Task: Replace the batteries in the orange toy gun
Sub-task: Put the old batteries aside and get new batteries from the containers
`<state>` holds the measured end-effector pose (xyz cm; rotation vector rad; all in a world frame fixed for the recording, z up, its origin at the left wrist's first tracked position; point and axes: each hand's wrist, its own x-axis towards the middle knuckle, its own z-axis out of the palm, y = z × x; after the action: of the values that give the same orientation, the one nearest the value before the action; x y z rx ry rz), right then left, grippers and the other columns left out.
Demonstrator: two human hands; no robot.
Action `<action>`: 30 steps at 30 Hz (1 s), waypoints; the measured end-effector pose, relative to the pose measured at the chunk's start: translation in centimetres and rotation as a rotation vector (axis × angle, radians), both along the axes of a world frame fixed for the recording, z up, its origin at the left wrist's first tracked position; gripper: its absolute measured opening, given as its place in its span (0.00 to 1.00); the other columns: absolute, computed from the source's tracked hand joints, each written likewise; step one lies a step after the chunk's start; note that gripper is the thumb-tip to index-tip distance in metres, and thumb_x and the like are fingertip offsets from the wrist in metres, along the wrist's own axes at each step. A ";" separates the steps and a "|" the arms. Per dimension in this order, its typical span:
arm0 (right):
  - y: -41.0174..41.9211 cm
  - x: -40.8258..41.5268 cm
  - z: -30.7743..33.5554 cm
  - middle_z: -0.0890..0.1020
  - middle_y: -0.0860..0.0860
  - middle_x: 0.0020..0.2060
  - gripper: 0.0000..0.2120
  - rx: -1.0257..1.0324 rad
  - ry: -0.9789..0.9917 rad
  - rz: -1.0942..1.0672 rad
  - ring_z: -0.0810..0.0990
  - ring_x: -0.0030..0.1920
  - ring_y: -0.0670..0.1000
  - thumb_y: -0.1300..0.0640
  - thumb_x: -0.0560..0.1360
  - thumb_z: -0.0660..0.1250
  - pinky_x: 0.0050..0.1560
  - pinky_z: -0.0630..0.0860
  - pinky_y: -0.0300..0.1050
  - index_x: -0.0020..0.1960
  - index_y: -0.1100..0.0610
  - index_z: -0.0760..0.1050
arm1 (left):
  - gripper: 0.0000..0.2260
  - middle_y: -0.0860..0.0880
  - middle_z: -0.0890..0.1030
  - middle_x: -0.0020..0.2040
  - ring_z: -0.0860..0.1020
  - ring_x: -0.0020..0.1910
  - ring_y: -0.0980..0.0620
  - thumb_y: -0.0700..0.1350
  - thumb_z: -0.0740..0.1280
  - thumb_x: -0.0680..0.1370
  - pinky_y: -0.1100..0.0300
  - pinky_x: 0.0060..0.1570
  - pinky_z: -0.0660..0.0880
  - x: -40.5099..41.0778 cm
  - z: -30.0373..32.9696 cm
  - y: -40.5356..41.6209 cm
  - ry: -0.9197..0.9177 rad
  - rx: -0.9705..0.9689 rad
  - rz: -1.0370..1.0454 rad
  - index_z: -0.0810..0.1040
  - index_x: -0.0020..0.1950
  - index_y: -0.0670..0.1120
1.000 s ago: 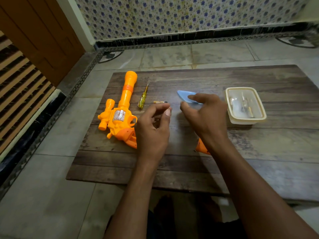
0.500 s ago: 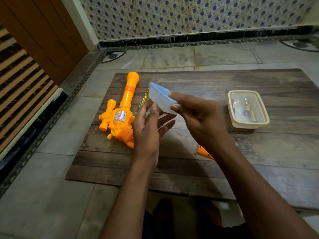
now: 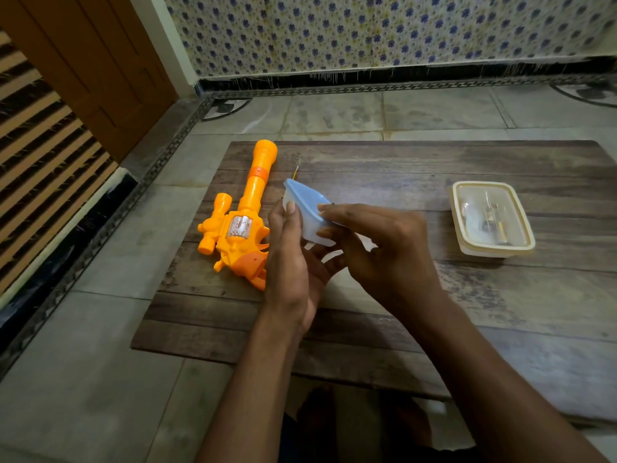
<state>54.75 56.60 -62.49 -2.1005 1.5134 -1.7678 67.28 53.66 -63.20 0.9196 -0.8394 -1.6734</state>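
Observation:
The orange toy gun (image 3: pixel 248 212) lies on the left part of the wooden board (image 3: pixel 500 295), barrel pointing away from me. My right hand (image 3: pixel 377 252) pinches a small pale blue plastic tub (image 3: pixel 309 208) by its rim and holds it tilted above the board. My left hand (image 3: pixel 293 262) is held up beside the tub, palm toward it, fingers straight and cupped under its lower end. The tip of a yellow screwdriver (image 3: pixel 295 171) shows just behind the tub. No batteries can be seen in the tub or in my palm.
A lidded cream plastic box (image 3: pixel 462 225) with small metal parts inside stands at the right of the board. The board lies on a tiled floor. A wooden door and a slatted panel are at the left, a patterned wall behind.
My right hand picked the blue tub up off the board and tilted it toward my left hand. My left hand opened from a pinch and turned palm up under the tub.

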 end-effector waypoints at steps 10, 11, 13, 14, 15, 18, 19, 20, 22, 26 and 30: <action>0.5 3.0 0.0 0.88 0.55 0.42 0.11 0.039 -0.190 -0.115 0.85 0.44 0.44 0.73 0.71 0.72 0.44 0.80 0.32 0.52 0.65 0.86 | 0.22 0.42 0.82 0.57 0.86 0.49 0.52 0.53 0.58 0.87 0.58 0.43 0.83 -0.1 0.1 -0.2 -0.072 -0.119 0.174 0.67 0.80 0.45; 0.5 3.0 0.0 0.88 0.54 0.42 0.10 0.073 -0.258 -0.101 0.85 0.44 0.43 0.72 0.72 0.72 0.44 0.80 0.31 0.52 0.64 0.86 | 0.25 0.40 0.81 0.62 0.85 0.56 0.47 0.56 0.60 0.85 0.52 0.49 0.84 -0.1 0.3 -0.1 -0.087 -0.124 0.175 0.67 0.80 0.47; 0.7 3.2 0.1 0.88 0.52 0.42 0.09 0.135 -0.393 -0.075 0.86 0.44 0.44 0.71 0.73 0.73 0.44 0.80 0.34 0.51 0.63 0.87 | 0.28 0.37 0.78 0.70 0.80 0.67 0.37 0.58 0.61 0.81 0.35 0.65 0.78 -0.1 0.3 0.0 -0.095 -0.127 0.176 0.67 0.80 0.49; 0.8 3.3 0.1 0.88 0.52 0.43 0.09 0.161 -0.455 -0.058 0.87 0.44 0.45 0.71 0.73 0.73 0.45 0.82 0.38 0.51 0.63 0.87 | 0.28 0.38 0.77 0.72 0.79 0.69 0.36 0.58 0.61 0.81 0.31 0.68 0.74 -0.1 0.2 0.0 -0.101 -0.128 0.179 0.67 0.80 0.50; 0.9 3.3 0.2 0.88 0.52 0.43 0.09 0.185 -0.510 -0.040 0.87 0.45 0.46 0.71 0.73 0.73 0.46 0.83 0.43 0.51 0.63 0.87 | 0.28 0.39 0.78 0.72 0.79 0.70 0.36 0.58 0.61 0.81 0.29 0.69 0.73 -0.1 0.1 0.1 -0.115 -0.128 0.179 0.67 0.80 0.52; 1.0 3.1 0.3 0.89 0.52 0.44 0.08 0.245 -0.612 0.002 0.88 0.47 0.50 0.70 0.73 0.74 0.49 0.84 0.56 0.51 0.63 0.87 | 0.28 0.41 0.77 0.73 0.78 0.70 0.37 0.60 0.62 0.81 0.29 0.70 0.72 0.0 -0.2 -0.1 -0.154 -0.129 0.169 0.67 0.80 0.55; 0.9 3.0 0.4 0.89 0.53 0.44 0.08 0.260 -0.631 0.012 0.88 0.47 0.51 0.69 0.73 0.74 0.50 0.84 0.58 0.51 0.63 0.87 | 0.29 0.40 0.77 0.73 0.78 0.71 0.36 0.61 0.62 0.80 0.31 0.70 0.73 0.1 -0.3 -0.3 -0.156 -0.138 0.161 0.66 0.80 0.55; 0.8 2.9 0.4 0.89 0.53 0.45 0.08 0.270 -0.643 0.023 0.88 0.48 0.51 0.69 0.73 0.75 0.50 0.84 0.58 0.51 0.63 0.87 | 0.28 0.40 0.78 0.73 0.79 0.70 0.37 0.61 0.62 0.81 0.34 0.68 0.75 0.2 -0.4 -0.4 -0.152 -0.144 0.154 0.66 0.80 0.54; 0.7 2.7 0.3 0.89 0.53 0.46 0.08 0.257 -0.603 0.030 0.88 0.49 0.50 0.69 0.73 0.75 0.51 0.84 0.56 0.52 0.63 0.87 | 0.26 0.42 0.82 0.67 0.83 0.63 0.41 0.60 0.61 0.83 0.44 0.56 0.81 0.5 -0.4 -0.6 -0.137 -0.122 0.134 0.68 0.79 0.53; 0.7 2.2 0.4 0.89 0.53 0.48 0.08 0.063 -0.207 -0.026 0.87 0.50 0.45 0.68 0.73 0.76 0.51 0.81 0.34 0.52 0.63 0.86 | 0.30 0.44 0.85 0.57 0.84 0.49 0.49 0.63 0.61 0.79 0.56 0.44 0.81 1.1 -0.7 -0.9 -0.088 -0.022 0.058 0.72 0.77 0.49; 0.3 1.0 0.2 0.88 0.57 0.51 0.11 -0.019 0.057 -0.015 0.88 0.53 0.53 0.70 0.72 0.76 0.55 0.82 0.40 0.53 0.65 0.85 | 0.25 0.45 0.85 0.52 0.84 0.39 0.55 0.59 0.58 0.86 0.62 0.36 0.80 1.5 -0.7 -1.2 -0.022 0.054 0.048 0.73 0.76 0.45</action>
<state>55.79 56.86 -62.32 -2.1722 1.5362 -1.7488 68.81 52.50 -63.90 0.9897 -0.7842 -1.6546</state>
